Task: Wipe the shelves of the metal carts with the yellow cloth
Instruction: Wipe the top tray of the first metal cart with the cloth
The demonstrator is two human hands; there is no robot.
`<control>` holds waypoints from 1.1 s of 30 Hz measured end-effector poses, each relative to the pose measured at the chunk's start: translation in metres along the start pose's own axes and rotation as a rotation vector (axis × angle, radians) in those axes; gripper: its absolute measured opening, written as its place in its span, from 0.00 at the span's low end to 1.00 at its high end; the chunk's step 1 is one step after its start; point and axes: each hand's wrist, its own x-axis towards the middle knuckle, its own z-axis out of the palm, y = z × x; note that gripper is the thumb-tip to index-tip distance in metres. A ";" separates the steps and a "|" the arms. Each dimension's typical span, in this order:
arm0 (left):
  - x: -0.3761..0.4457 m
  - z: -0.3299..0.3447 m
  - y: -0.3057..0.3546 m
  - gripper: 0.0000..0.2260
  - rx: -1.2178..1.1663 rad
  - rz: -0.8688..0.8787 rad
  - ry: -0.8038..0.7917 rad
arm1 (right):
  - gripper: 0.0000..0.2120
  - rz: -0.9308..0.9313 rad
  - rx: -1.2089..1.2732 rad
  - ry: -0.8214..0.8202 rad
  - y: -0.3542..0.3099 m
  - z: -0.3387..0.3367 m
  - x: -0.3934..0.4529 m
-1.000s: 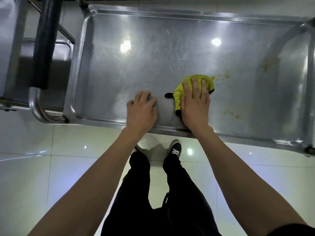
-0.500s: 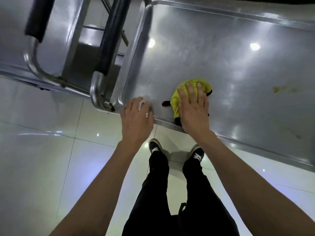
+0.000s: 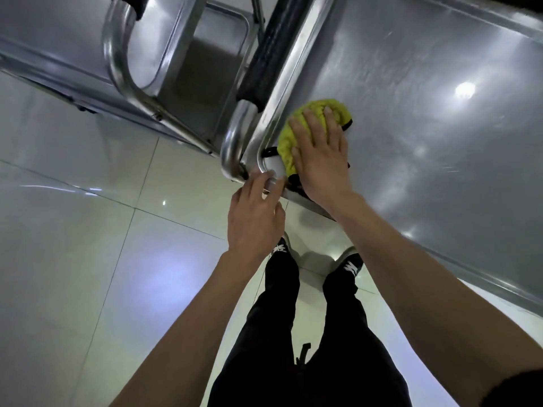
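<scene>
Pressing flat with straight, spread fingers, the right hand (image 3: 318, 155) lay on top of the yellow cloth (image 3: 296, 124), which was bunched on the cart shelf (image 3: 426, 118) in its near corner. The cloth showed beyond the fingertips and to the left of the palm, with a black edge (image 3: 269, 151) sticking out toward the shelf rim (image 3: 282, 92). The heel of the right hand reached over the near rim of the shelf.

The left hand (image 3: 254, 218) was just left of the right hand, beside it but apart from it. Its fingers were extended and relaxed, holding nothing, and the fingertips (image 3: 269, 176) touched the rounded outer corner of the shelf.

Directly beyond the left hand, a curved steel handle (image 3: 235, 136) with a black grip (image 3: 271, 51) ran along the left rim of the shelf. Farther left of that handle stood a second cart (image 3: 73, 33) with its own bent tube. Below both forearms were the person's black trousers (image 3: 308, 348) and two black shoes (image 3: 349, 264) on a pale tiled floor (image 3: 88, 259).
</scene>
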 end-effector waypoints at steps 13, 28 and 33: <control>-0.017 -0.012 -0.030 0.26 -0.030 0.067 -0.128 | 0.23 -0.177 0.005 -0.079 -0.028 0.007 -0.013; -0.018 -0.001 0.065 0.13 -0.035 0.005 0.025 | 0.23 0.035 0.019 -0.111 0.062 -0.031 -0.128; -0.016 0.016 0.139 0.12 -0.077 0.114 -0.056 | 0.23 0.120 0.022 -0.109 0.109 -0.048 -0.170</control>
